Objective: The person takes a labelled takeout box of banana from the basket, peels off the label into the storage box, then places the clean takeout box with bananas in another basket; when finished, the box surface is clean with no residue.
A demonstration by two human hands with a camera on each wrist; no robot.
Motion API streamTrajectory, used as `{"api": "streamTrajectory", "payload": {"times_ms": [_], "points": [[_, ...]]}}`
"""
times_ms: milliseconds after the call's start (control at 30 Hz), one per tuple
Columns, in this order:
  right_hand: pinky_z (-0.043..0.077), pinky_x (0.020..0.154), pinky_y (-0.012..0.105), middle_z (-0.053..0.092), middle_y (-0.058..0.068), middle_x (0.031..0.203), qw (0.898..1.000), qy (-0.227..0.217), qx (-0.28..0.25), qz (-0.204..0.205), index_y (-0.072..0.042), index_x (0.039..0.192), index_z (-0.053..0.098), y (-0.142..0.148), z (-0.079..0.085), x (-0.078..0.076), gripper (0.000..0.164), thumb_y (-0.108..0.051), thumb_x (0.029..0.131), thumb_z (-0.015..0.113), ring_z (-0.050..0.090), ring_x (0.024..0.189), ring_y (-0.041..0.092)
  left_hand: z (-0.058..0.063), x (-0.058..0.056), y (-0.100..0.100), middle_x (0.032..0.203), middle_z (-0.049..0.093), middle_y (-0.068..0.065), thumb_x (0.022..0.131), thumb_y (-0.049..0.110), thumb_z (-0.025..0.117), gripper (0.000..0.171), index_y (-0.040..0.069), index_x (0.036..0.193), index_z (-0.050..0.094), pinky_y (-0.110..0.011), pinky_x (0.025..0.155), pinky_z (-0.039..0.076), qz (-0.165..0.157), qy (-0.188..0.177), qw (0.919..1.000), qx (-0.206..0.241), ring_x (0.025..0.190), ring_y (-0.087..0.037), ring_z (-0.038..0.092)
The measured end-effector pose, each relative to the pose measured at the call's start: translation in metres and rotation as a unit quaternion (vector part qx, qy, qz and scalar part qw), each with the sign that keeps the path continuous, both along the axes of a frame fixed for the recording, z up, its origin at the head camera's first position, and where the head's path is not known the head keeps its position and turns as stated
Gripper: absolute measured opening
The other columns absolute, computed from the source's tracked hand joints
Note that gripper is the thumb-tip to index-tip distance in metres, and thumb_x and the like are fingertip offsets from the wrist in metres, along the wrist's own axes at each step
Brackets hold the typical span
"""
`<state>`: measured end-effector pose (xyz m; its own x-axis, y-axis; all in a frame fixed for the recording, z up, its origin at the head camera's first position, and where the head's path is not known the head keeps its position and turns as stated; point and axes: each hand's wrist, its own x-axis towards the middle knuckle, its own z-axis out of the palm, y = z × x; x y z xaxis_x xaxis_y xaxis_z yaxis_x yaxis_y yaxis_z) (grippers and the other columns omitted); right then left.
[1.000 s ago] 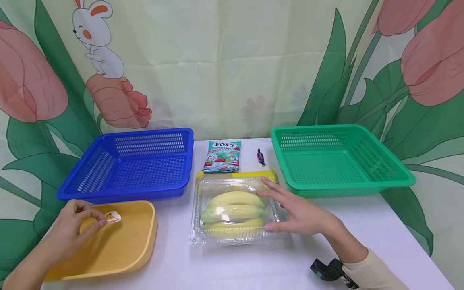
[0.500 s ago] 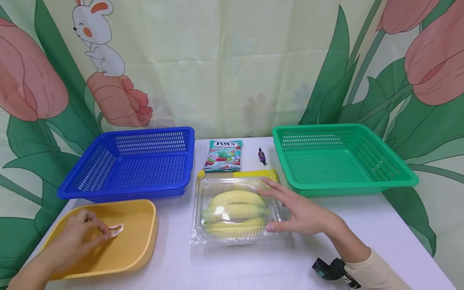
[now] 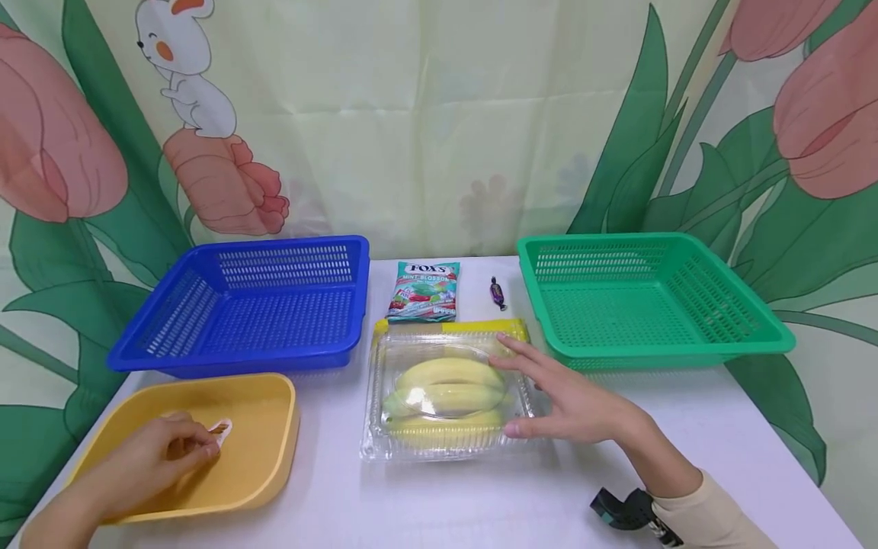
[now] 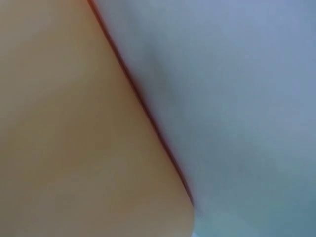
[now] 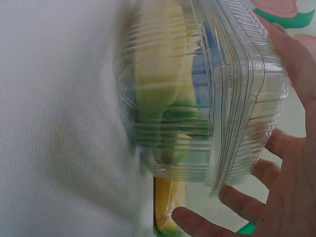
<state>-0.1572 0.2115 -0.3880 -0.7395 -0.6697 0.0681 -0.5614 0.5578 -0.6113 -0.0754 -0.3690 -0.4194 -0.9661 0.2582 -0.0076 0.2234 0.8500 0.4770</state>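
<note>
My left hand (image 3: 154, 461) is over the yellow tray (image 3: 277, 457), pinching a small white-edged piece with a brown print (image 3: 221, 429) between thumb and fingers; its exact kind is too small to tell. My right hand (image 3: 572, 398), fingers spread and fairly straight, touches the right side of a clear plastic clamshell box (image 3: 380, 450). Through the lid, yellow bananas (image 3: 449, 375) show inside. In the right wrist view, the thumb and fingers of the right hand (image 5: 291, 173) lie along the box (image 5: 237, 98). The left wrist view holds just the yellow tray's wall (image 4: 89, 133) and white table.
Behind the box lie a yellow package (image 3: 473, 326), a Fox's candy bag (image 3: 424, 292) and a purple wrapped candy (image 3: 497, 293). A blue basket (image 3: 343, 354) stands at back left, a green basket (image 3: 658, 352) at back right, all on a white table (image 3: 439, 507).
My left hand has moved lower and a little to the right, into the yellow tray, still pinching the printed piece. The right hand remains at the clamshell box.
</note>
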Motion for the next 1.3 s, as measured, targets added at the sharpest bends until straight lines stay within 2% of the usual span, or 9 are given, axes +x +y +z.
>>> {"api": "streamTrajectory", "payload": {"times_ms": [100,200,333,433,500,767,933,1067,1300], "points": [[0.054,0.101,0.052,0.014,-0.006,0.172,1.0,-0.01,-0.006,-0.001,-0.03,0.157,0.04,-0.002,-0.002,0.0,0.084,-0.056,0.087,0.078,0.027,0.154,0.034,0.012,-0.006,0.0,0.092,0.066,0.007,0.095,0.021,0.074,0.011,0.018,0.105,0.078,-0.019,0.069,0.047,0.037,-0.091,0.995,-0.014,0.086,-0.008,0.053],[0.054,0.101,0.051,0.013,-0.008,0.172,1.0,-0.021,-0.006,-0.004,-0.031,0.157,0.04,-0.004,-0.005,0.001,0.084,-0.057,0.086,0.077,0.027,0.154,0.033,0.018,-0.01,-0.001,0.107,0.072,0.002,0.094,0.02,0.075,0.022,0.013,0.115,0.077,-0.026,0.081,0.057,0.05,-0.117,0.9911,-0.041,0.098,-0.018,0.059],[0.055,0.099,0.052,0.013,-0.006,0.172,1.0,-0.017,-0.011,0.001,-0.029,0.157,0.041,-0.003,-0.007,0.001,0.083,-0.055,0.087,0.078,0.026,0.154,0.034,0.018,-0.011,0.001,0.106,0.071,0.005,0.089,0.016,0.079,0.024,0.017,0.114,0.076,-0.03,0.083,0.058,0.04,-0.09,0.9925,-0.072,0.098,-0.02,0.062],[0.054,0.099,0.054,0.014,-0.003,0.172,1.0,-0.006,-0.019,0.011,-0.027,0.157,0.04,-0.001,-0.007,-0.001,0.083,-0.052,0.088,0.078,0.026,0.153,0.035,0.016,-0.01,0.003,0.108,0.07,0.005,0.088,0.016,0.081,0.026,0.019,0.113,0.073,-0.031,0.083,0.057,0.05,-0.094,0.9917,-0.072,0.098,-0.019,0.06],[0.054,0.099,0.054,0.014,-0.003,0.172,1.0,-0.005,-0.022,0.012,-0.026,0.157,0.04,-0.001,-0.006,-0.001,0.083,-0.051,0.088,0.079,0.026,0.153,0.036,0.016,-0.009,0.004,0.11,0.068,0.004,0.087,0.017,0.082,0.029,0.019,0.113,0.071,-0.041,0.089,0.057,0.047,-0.086,0.9925,-0.073,0.101,-0.022,0.061],[0.053,0.099,0.059,0.014,-0.001,0.172,0.999,-0.019,-0.03,0.012,-0.024,0.158,0.04,-0.001,-0.005,0.0,0.083,-0.048,0.089,0.079,0.025,0.153,0.039,0.016,-0.012,0.001,0.125,0.061,-0.006,0.08,0.021,0.087,0.046,0.019,0.122,0.068,-0.041,0.103,0.05,-0.024,0.023,0.9936,-0.108,0.117,-0.036,0.057],[0.053,0.098,0.059,0.016,0.0,0.171,1.0,-0.001,-0.016,0.008,-0.026,0.156,0.042,0.006,-0.001,-0.003,0.081,-0.049,0.088,0.079,0.028,0.152,0.039,0.017,-0.029,0.013,0.13,0.062,-0.012,0.083,0.024,0.086,0.048,0.013,0.126,0.068,-0.065,0.104,0.043,-0.029,0.021,0.9935,-0.108,0.121,-0.041,0.054],[0.053,0.097,0.061,0.016,0.0,0.172,1.0,-0.002,0.0,0.006,-0.026,0.156,0.042,0.009,0.0,-0.005,0.082,-0.052,0.088,0.078,0.027,0.152,0.041,0.016,-0.035,0.021,0.129,0.062,-0.013,0.084,0.027,0.086,0.046,0.012,0.124,0.069,-0.066,0.106,0.041,-0.023,0.015,0.9945,-0.101,0.121,-0.042,0.054],[0.053,0.098,0.059,0.015,-0.002,0.172,1.0,0.001,0.001,0.018,-0.028,0.156,0.041,0.005,-0.002,-0.008,0.081,-0.052,0.088,0.078,0.027,0.152,0.041,0.014,-0.028,0.017,0.115,0.063,-0.007,0.082,0.027,0.086,0.031,0.018,0.105,0.068,-0.059,0.1,0.046,-0.01,0.026,0.9946,-0.1,0.108,-0.034,0.058]]}}
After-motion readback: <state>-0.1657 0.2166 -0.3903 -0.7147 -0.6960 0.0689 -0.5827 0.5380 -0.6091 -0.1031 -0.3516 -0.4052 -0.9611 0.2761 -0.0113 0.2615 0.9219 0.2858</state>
